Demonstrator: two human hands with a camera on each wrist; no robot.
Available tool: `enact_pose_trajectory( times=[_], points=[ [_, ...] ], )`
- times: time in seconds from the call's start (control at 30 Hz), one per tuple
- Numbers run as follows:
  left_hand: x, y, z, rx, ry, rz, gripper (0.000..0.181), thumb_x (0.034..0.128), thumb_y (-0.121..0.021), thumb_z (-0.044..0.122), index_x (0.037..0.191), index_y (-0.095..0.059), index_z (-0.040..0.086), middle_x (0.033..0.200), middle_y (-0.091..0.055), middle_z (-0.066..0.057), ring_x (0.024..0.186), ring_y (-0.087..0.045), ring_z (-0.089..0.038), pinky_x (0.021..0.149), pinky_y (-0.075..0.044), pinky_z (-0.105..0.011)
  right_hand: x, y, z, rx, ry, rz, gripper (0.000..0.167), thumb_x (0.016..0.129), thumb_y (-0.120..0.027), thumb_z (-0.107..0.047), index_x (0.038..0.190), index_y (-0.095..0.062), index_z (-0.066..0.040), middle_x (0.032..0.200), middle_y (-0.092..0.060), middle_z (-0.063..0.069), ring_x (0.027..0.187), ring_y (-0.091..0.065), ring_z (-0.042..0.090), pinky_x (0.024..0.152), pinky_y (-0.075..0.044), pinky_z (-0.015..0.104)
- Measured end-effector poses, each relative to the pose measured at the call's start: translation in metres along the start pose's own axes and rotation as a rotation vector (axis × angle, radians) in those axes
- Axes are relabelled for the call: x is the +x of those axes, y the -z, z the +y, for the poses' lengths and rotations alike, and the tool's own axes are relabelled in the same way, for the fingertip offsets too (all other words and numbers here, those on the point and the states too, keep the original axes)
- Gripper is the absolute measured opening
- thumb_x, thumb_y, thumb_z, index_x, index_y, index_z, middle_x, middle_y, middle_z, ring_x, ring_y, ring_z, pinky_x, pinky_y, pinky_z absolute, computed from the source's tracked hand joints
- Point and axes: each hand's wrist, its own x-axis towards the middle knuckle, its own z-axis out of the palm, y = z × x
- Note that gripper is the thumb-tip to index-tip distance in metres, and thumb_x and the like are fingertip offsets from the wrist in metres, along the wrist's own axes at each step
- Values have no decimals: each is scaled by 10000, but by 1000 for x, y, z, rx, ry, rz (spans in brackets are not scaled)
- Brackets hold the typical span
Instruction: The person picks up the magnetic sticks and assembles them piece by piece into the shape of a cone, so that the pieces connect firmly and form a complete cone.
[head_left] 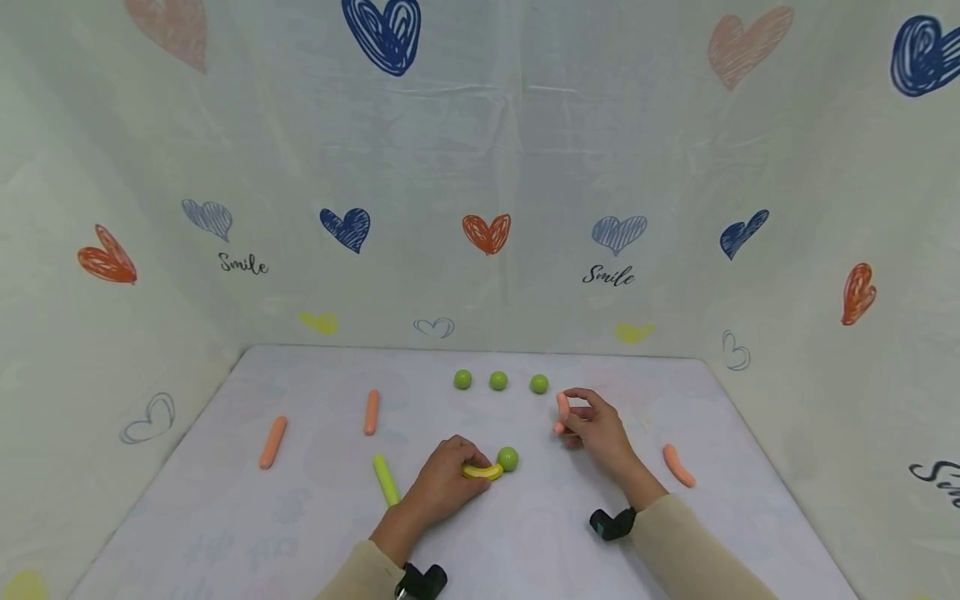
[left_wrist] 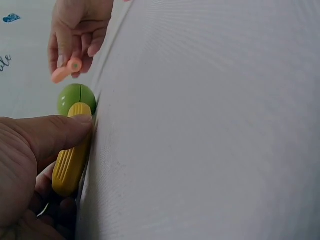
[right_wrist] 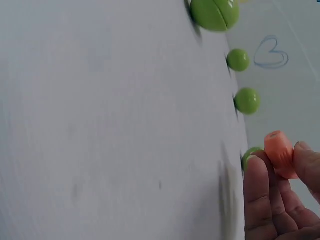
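Observation:
My left hand (head_left: 447, 482) pinches a curved yellow piece (head_left: 482, 472) low at the table's middle, its thumb across the piece in the left wrist view. A green ball (head_left: 507, 458) sits at the far end of the yellow piece (left_wrist: 73, 165). Up and to the right, my right hand (head_left: 597, 429) pinches an orange piece (head_left: 562, 407) between thumb and fingers. In the right wrist view this orange piece (right_wrist: 280, 154) shows a blunt end; part of it is hidden by the fingers.
Three green balls (head_left: 498, 381) stand in a row near the table's back edge. Two orange sticks (head_left: 371, 412) (head_left: 273, 442) lie to the left, and a light green stick (head_left: 386, 479) lies beside my left wrist. A curved orange piece (head_left: 678, 465) lies right of my right forearm.

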Motion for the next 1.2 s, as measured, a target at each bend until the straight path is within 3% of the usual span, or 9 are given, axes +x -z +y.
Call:
enact_pose_trajectory(
  times=[0.17,0.43,1.2],
  points=[
    [1,-1,-1,0,1,-7,161,879,-863,187,1004,-764,208,1061,-600,73,1018,-567,-122,880,-531,-319,-5,-24,-4,83,-49,-20,410,1005,-716,-89,1403,-618,-87,1011,-755,151,743,-749,200,657,-630,313],
    [1,0,-2,-7,-12,-15,150,879,-865,192,994,-773,213,1055,-603,78,1011,-560,-119,876,-528,-306,-11,-51,-4,46,-47,-63,401,994,-723,-78,1387,-647,-69,1038,-766,142,722,-741,179,664,-639,321],
    [1,-4,-3,-8,-17,-32,154,870,-872,232,994,-780,226,1047,-605,91,1048,-541,-151,894,-501,-347,-17,-66,-7,-46,-15,-89,382,986,-739,-119,1358,-680,-58,1080,-766,132,761,-734,150,675,-632,299]
  ],
)
